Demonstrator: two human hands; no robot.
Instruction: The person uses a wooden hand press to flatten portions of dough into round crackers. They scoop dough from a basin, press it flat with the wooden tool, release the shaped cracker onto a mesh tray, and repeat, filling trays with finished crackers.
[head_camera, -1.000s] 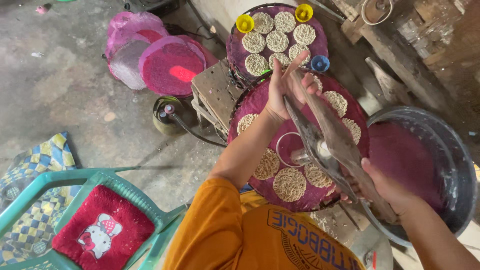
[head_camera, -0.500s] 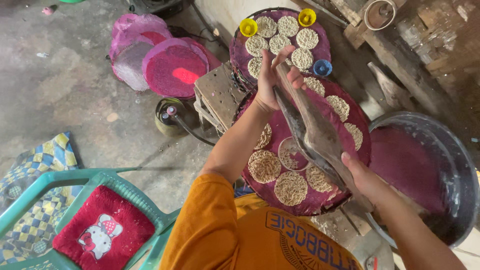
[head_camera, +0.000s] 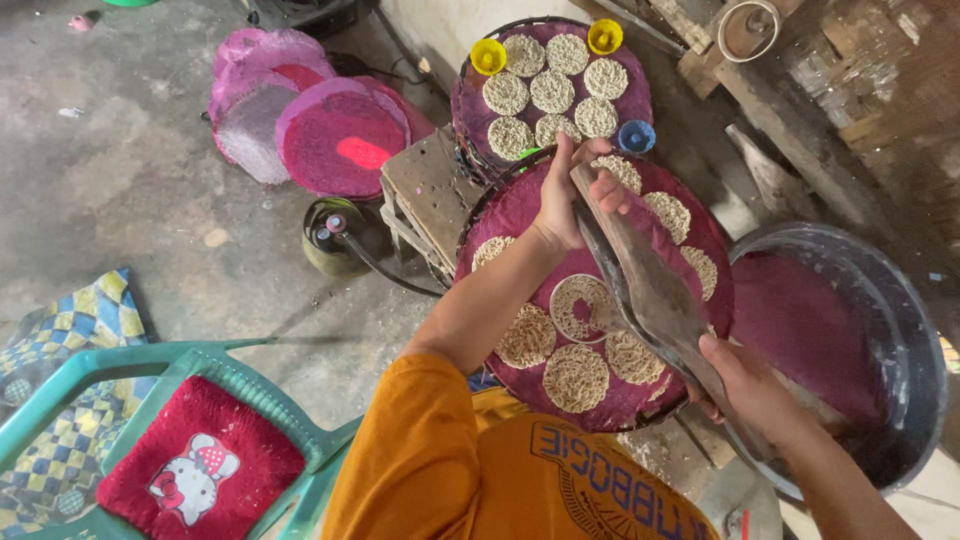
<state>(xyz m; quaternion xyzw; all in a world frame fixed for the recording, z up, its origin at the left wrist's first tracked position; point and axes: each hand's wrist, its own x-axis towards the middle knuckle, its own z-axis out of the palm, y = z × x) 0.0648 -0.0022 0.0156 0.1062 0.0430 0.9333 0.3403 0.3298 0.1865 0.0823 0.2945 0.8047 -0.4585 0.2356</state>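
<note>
My left hand (head_camera: 575, 195) grips the far end of a long grey metal press tool (head_camera: 650, 290), and my right hand (head_camera: 745, 385) holds its near end. The tool hangs slanted over a round purple mesh tray (head_camera: 520, 205) that carries several round pale noodle discs (head_camera: 575, 378). One ring-shaped disc (head_camera: 578, 305) lies just left of the tool. Behind it a second purple tray (head_camera: 465, 100) holds more discs, with yellow cups (head_camera: 488, 55) and a blue cup (head_camera: 636, 136) on its rim.
A large metal basin (head_camera: 900, 300) with purple mesh inside stands at the right. Pink mesh trays (head_camera: 340, 140) lean at the back left. A small gas cylinder (head_camera: 330, 235) with a hose sits beside a wooden stool (head_camera: 425, 185). A green plastic chair (head_camera: 120, 370) with a red cushion is near left.
Both hands have carried the tool toward the far edge of the tray. A new ring-shaped disc now lies on the tray where the tool was before.
</note>
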